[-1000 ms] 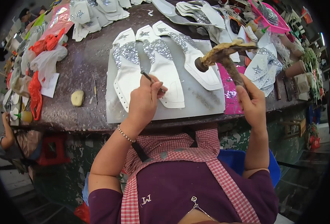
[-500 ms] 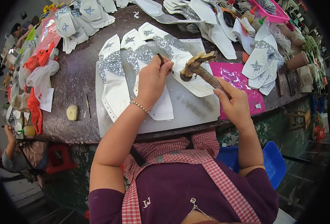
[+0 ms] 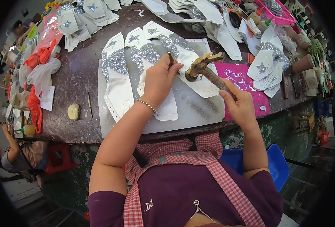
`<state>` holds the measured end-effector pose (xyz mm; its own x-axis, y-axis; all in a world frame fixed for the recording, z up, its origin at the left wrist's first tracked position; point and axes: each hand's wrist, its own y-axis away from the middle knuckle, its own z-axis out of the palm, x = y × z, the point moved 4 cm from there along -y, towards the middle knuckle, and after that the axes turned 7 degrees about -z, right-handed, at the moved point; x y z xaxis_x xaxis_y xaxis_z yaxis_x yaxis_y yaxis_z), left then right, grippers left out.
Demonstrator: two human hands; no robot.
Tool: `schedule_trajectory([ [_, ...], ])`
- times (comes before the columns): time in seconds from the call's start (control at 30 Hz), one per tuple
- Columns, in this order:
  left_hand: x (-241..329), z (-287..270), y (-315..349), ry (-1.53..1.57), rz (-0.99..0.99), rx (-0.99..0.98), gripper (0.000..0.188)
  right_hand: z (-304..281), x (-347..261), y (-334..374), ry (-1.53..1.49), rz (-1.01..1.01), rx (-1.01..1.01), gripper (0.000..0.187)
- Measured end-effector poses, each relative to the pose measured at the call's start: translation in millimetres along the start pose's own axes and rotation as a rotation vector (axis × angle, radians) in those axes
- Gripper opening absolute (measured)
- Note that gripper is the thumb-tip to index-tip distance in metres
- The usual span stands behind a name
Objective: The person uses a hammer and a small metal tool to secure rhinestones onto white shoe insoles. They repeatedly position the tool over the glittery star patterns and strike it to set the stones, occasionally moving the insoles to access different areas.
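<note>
My left hand (image 3: 159, 81) is closed around a short dark metal rod, like a hand punch (image 3: 171, 57), held over the white pieces. The fingers hide its lower end. In my right hand (image 3: 240, 105) is a worn hammer (image 3: 215, 80), its head wrapped in ragged yellowish material and hanging just right of the rod. Beneath them lies a white cut piece with silver glitter (image 3: 201, 81), with small holes along its lower edge. Two similar pieces, a middle one (image 3: 144, 55) and a left one (image 3: 116, 90), lie beside it on a pale grey board (image 3: 152, 128).
A pink sheet (image 3: 228, 72) lies right of the board. Stacks of glittery white pieces (image 3: 264, 68) stand right and at the back. A yellowish lump (image 3: 73, 112) and a thin pointed tool (image 3: 89, 106) lie left. Plastic bags (image 3: 42, 81) line the left edge; another person (image 3: 14, 151) sits beyond.
My left hand has moved slightly right with the rod, toward the hammer head. The hammer has shifted only a little. The whole view has drifted slightly.
</note>
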<state>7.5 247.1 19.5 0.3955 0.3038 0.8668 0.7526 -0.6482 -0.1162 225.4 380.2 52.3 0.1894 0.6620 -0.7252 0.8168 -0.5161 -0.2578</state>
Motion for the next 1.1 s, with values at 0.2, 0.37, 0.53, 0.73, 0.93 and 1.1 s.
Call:
schedule_trajectory([
  [0.2, 2.5, 2.3, 1.2, -0.055, 0.111, 0.100, 0.026, -4.8, 6.3, -3.0, -0.290, 0.059, 0.041, 0.038],
  [0.37, 11.7, 3.5, 10.3, -0.161, 0.272, 0.082, 0.025, -31.7, -27.4, -18.9, -0.486, 0.012, 0.102, 0.041],
  [0.53, 10.3, 3.7, 14.7, -0.163, 0.346, 0.076, 0.021, -67.7, -82.3, -28.8, -0.540, -0.355, 0.269, 0.045],
  [0.73, 18.3, 3.8, 11.8, -0.166, 0.312, 0.040, 0.019, -44.1, -87.9, -30.8, 0.023, -0.361, 0.101, 0.036],
  [0.93, 2.9, 3.5, 3.3, -0.010, 0.171, 0.054, 0.021, -45.9, -74.8, -25.4, -0.022, -0.131, 0.028, 0.035],
  [1.1, 1.6, 4.4, 4.2, 0.064, 0.119, 0.065, 0.026, -45.7, -49.7, -5.6, -0.203, -0.045, 0.080, 0.036],
])
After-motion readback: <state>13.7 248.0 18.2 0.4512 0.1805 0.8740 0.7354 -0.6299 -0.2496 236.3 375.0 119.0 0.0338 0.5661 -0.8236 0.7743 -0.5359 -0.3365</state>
